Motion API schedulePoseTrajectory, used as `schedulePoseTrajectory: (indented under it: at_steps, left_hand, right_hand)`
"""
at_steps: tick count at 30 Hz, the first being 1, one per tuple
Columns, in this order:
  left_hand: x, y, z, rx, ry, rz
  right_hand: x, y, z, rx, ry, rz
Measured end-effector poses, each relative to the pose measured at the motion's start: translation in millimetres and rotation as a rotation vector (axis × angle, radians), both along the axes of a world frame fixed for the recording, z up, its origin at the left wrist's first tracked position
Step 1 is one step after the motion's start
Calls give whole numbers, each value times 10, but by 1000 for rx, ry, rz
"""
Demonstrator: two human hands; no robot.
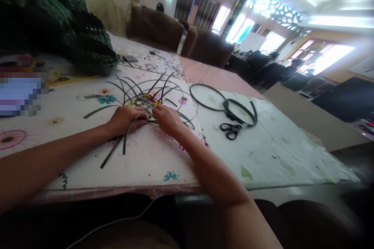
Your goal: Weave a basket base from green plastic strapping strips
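A woven piece of dark green strips (143, 103) lies flat on the flowered tablecloth, its loose ends fanning out on several sides. Yellow and red bits show near its crossed middle. My left hand (126, 119) pinches the near left edge of the weave, fingers bent, with strip ends hanging below it toward me. At the near right edge, my right hand (168, 120) has its fingers closed on the strips, close to the left fingertips. Which strip each hand grips is partly hidden by the fingers. Black-handled scissors (231, 130) lie to the right of both hands.
Beside the scissors are a large loop of strip (191, 95) and a smaller coil (256, 114). Dark green woven baskets (96, 42) are heaped at the back left. A blurred-out screen (19, 93) lies at far left. Brown chairs (156, 27) stand beyond the table.
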State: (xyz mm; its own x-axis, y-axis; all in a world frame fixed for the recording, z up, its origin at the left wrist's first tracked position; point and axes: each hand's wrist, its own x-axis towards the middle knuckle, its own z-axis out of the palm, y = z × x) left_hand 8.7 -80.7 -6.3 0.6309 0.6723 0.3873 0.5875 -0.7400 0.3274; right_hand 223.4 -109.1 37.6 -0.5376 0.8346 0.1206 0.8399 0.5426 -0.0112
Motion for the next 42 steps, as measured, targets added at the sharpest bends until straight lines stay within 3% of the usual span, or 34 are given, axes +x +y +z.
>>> schedulePoseTrajectory:
  at_steps: [4, 8, 12, 21, 27, 31, 35, 42]
  left_hand:
    - [17, 1, 14, 20, 11, -1]
    - [14, 19, 0, 41, -1, -8]
    - [-16, 34, -16, 52, -22, -53]
    - [10, 6, -12, 63, 18, 4]
    - [71, -18, 24, -19, 3, 59]
    - [64, -12, 27, -38, -17, 63]
    - [51, 4, 10, -35, -53, 52]
    - [51, 1, 22, -54, -43, 50]
  right_hand:
    - [97, 46, 72, 36, 17, 19]
    - [149, 65, 111, -12, -29, 142]
    - [136, 61, 67, 106, -63, 228]
    - [73, 214, -219, 234, 98, 114]
    - [92, 98, -35, 319, 222, 105]
    - [75, -40, 141, 136, 74, -1]
    - [74, -40, 173, -80, -161, -116]
    - [56, -105, 252, -40, -122, -134]
